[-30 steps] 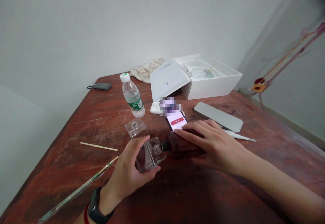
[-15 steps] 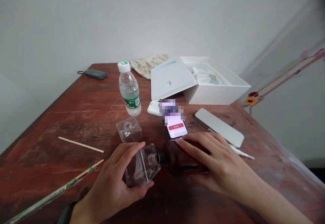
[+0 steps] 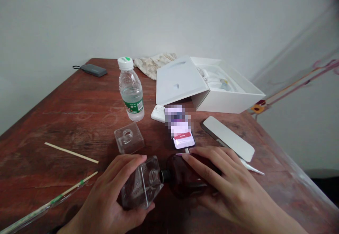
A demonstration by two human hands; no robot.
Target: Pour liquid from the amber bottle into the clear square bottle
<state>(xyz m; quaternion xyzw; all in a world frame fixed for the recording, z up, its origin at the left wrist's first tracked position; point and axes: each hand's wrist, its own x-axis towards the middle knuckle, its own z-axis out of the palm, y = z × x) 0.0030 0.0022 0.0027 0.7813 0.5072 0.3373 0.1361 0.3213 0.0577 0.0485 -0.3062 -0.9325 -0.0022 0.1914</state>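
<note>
My left hand (image 3: 119,188) is closed around a clear square plastic bottle (image 3: 141,184), which lies tilted with its mouth to the right. My right hand (image 3: 225,177) grips a dark red-brown bottle (image 3: 185,177) on its side, its black neck (image 3: 165,176) meeting or almost meeting the clear bottle's mouth. Whether the two necks touch, I cannot tell. A second clear square container (image 3: 129,138) with a round opening stands just beyond my left hand. Behind the dark bottle lies a lit phone (image 3: 183,140) with a white cable plug (image 3: 186,150) at its lower end.
A water bottle (image 3: 132,96) stands upright beyond the containers. An opened white box (image 3: 227,101), a white case (image 3: 158,113), a cloth (image 3: 150,66) and a grey device (image 3: 94,70) lie farther back. Wooden sticks (image 3: 71,152) are at left, a pale flat slab (image 3: 230,135) at right.
The view has shifted slightly, so most things appear moved a little. Both hands keep their holds, and the two bottles stay mouth to mouth in nearly the same pose.
</note>
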